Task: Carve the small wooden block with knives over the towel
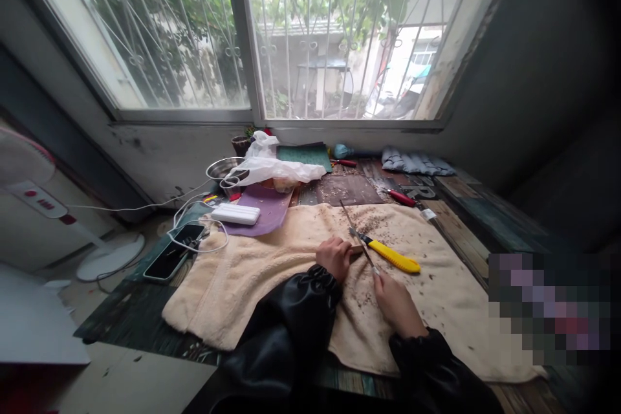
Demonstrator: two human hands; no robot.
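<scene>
My left hand is closed around a small brown wooden piece, whose end sticks out to the right of the fingers. In my right hand is a long thin file, gripped near its lower end and pointing up and away. It crosses over the wooden piece; whether they touch is hard to tell. A yellow utility knife lies on the beige towel just beyond my hands. Brown shavings are scattered on the towel around them.
On the left are a phone, a white power bank with a cable, and a purple cloth. Further back sit a metal bowl, a white plastic bag, a green mat and a red-handled tool. A fan stands left.
</scene>
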